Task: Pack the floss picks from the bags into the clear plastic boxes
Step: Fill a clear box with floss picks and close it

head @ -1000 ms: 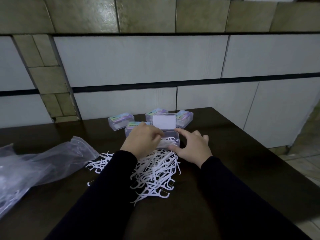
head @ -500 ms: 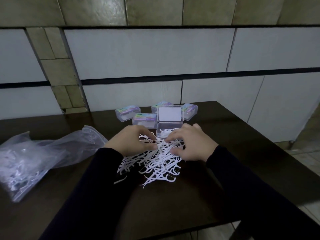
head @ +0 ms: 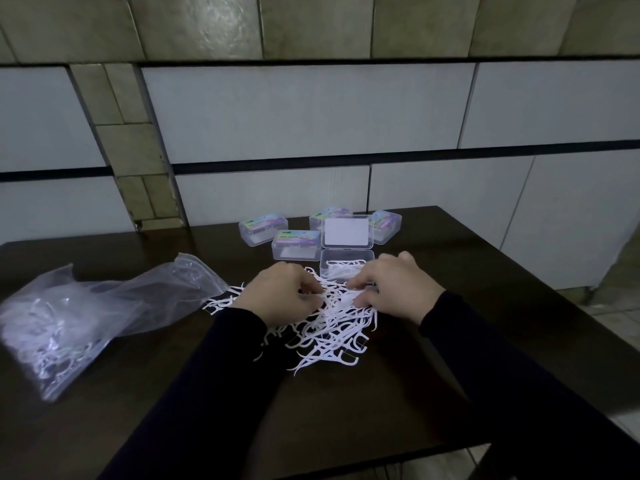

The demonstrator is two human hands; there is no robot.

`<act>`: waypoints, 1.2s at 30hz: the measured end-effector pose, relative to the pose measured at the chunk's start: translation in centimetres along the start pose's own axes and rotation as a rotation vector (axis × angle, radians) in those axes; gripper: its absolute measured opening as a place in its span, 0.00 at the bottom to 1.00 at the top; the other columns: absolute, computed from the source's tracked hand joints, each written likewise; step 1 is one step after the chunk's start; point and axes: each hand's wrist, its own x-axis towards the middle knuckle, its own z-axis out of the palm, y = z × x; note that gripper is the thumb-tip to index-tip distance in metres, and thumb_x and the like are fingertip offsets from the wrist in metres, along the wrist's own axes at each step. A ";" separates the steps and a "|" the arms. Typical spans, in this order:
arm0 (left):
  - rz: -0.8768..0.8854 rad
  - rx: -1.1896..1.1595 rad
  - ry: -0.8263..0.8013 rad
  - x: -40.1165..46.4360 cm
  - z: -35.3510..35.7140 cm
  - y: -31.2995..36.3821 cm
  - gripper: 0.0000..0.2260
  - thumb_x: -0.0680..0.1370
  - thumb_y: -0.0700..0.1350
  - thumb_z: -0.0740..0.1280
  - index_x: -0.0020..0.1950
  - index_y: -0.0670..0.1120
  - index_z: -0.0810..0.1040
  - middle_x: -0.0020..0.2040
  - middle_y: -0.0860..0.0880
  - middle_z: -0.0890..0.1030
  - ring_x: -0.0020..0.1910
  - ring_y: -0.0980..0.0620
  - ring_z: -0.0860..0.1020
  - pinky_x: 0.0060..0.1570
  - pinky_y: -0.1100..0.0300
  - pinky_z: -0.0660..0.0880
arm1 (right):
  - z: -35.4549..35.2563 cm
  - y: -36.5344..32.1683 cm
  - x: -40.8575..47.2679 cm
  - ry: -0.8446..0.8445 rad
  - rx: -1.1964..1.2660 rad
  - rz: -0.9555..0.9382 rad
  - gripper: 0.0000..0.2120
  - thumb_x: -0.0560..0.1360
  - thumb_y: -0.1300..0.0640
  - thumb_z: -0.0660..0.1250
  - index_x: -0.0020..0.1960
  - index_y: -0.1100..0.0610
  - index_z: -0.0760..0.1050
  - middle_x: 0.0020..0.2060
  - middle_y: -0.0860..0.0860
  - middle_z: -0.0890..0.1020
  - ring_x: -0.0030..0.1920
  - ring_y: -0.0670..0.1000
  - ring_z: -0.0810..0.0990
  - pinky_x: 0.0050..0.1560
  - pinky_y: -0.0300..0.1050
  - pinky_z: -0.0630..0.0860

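Note:
A loose heap of white floss picks lies on the dark table in front of me. My left hand and my right hand are both on the far side of the heap, fingers curled and pinching picks. Just beyond my hands stands an open clear plastic box with several picks inside and its lid upright. A clear plastic bag holding more picks lies at the left.
Several closed clear boxes with colourful labels stand behind the open one: one at the left, one nearer, one at the right. The tiled wall rises behind the table. The table's right edge drops to the floor.
Both hands came back from the open box to the heap of picks and now gather picks there. The camera tilted, so the scene sits differently in view.

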 end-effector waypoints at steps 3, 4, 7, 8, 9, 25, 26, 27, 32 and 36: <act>0.012 0.023 0.022 0.2 0.2 0.1 0.07 0.74 0.51 0.69 0.50 0.55 0.84 0.47 0.58 0.79 0.46 0.59 0.76 0.47 0.63 0.72 | -0.4 -0.1 -0.1 0.037 -0.025 -0.026 0.14 0.74 0.45 0.69 0.59 0.42 0.79 0.55 0.45 0.77 0.55 0.50 0.67 0.54 0.47 0.63; 0.019 0.028 0.031 0.2 0.2 0.1 0.06 0.75 0.50 0.69 0.49 0.54 0.84 0.45 0.59 0.78 0.46 0.59 0.75 0.45 0.65 0.70 | -0.6 -0.2 -0.1 0.052 -0.042 -0.045 0.12 0.75 0.46 0.69 0.58 0.43 0.80 0.55 0.44 0.78 0.54 0.49 0.67 0.54 0.46 0.61; 0.043 0.020 0.072 0.2 0.3 -0.1 0.04 0.76 0.48 0.69 0.47 0.53 0.84 0.43 0.59 0.77 0.46 0.59 0.75 0.43 0.66 0.68 | -0.9 -0.4 -0.3 0.080 -0.078 -0.076 0.11 0.76 0.46 0.67 0.57 0.43 0.81 0.55 0.43 0.80 0.54 0.47 0.68 0.55 0.47 0.59; 0.053 0.019 0.098 0.2 0.3 -0.2 0.04 0.76 0.47 0.69 0.48 0.53 0.84 0.44 0.59 0.78 0.47 0.58 0.75 0.44 0.65 0.68 | -1.0 -0.4 -0.3 0.083 -0.083 -0.078 0.11 0.76 0.46 0.67 0.57 0.43 0.81 0.55 0.43 0.80 0.53 0.46 0.67 0.55 0.47 0.58; 0.061 0.024 0.127 0.1 0.3 -0.2 0.05 0.77 0.48 0.68 0.49 0.52 0.83 0.45 0.57 0.78 0.48 0.57 0.73 0.46 0.65 0.67 | -1.0 -0.4 -0.4 0.088 -0.084 -0.078 0.10 0.76 0.46 0.67 0.57 0.43 0.81 0.55 0.43 0.80 0.52 0.46 0.67 0.55 0.47 0.58; 0.000 -0.247 0.620 0.7 -0.1 0.1 0.05 0.76 0.53 0.68 0.44 0.54 0.81 0.45 0.60 0.80 0.51 0.55 0.68 0.53 0.54 0.62 | -1.1 0.9 -0.3 0.481 0.032 0.011 0.10 0.77 0.45 0.64 0.55 0.43 0.82 0.53 0.40 0.80 0.56 0.45 0.70 0.48 0.44 0.52; -0.003 -0.259 0.646 0.9 -0.1 0.4 0.05 0.76 0.53 0.68 0.44 0.54 0.81 0.46 0.60 0.80 0.52 0.55 0.68 0.52 0.55 0.60 | -1.0 0.9 -0.2 0.514 0.040 0.024 0.10 0.78 0.45 0.64 0.55 0.43 0.82 0.53 0.41 0.80 0.56 0.46 0.70 0.48 0.44 0.51; -0.004 -0.273 0.673 1.1 -0.1 0.7 0.06 0.76 0.54 0.68 0.45 0.54 0.82 0.46 0.61 0.80 0.52 0.56 0.68 0.51 0.56 0.58 | -0.9 0.9 -0.1 0.545 0.046 0.036 0.10 0.78 0.45 0.64 0.55 0.43 0.82 0.53 0.42 0.81 0.56 0.46 0.70 0.47 0.44 0.51; -0.038 -0.356 0.736 2.6 -0.4 1.7 0.07 0.75 0.55 0.68 0.48 0.55 0.84 0.47 0.62 0.80 0.52 0.58 0.68 0.54 0.55 0.61 | -0.8 0.7 1.1 0.590 0.091 0.122 0.12 0.79 0.45 0.63 0.58 0.44 0.80 0.52 0.45 0.79 0.55 0.48 0.70 0.50 0.45 0.54; 0.027 -0.639 0.744 4.1 -1.1 2.8 0.06 0.74 0.52 0.71 0.49 0.55 0.84 0.44 0.59 0.82 0.52 0.50 0.78 0.55 0.49 0.74 | -0.5 0.6 1.9 0.567 0.030 0.160 0.13 0.80 0.45 0.60 0.61 0.43 0.79 0.53 0.47 0.78 0.57 0.49 0.70 0.51 0.48 0.56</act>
